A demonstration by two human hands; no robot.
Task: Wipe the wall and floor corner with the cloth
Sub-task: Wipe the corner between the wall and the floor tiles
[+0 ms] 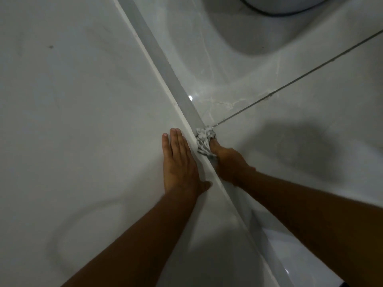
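- Crumpled white cloth with grey stripes.
- Plain pale grey-white wall panel.
- Darker grey skirting strip.
- Glossy pale grey marble-veined floor tile, dark grout line.

You have two hands, left hand and right hand; one cloth; one wall; one floor.
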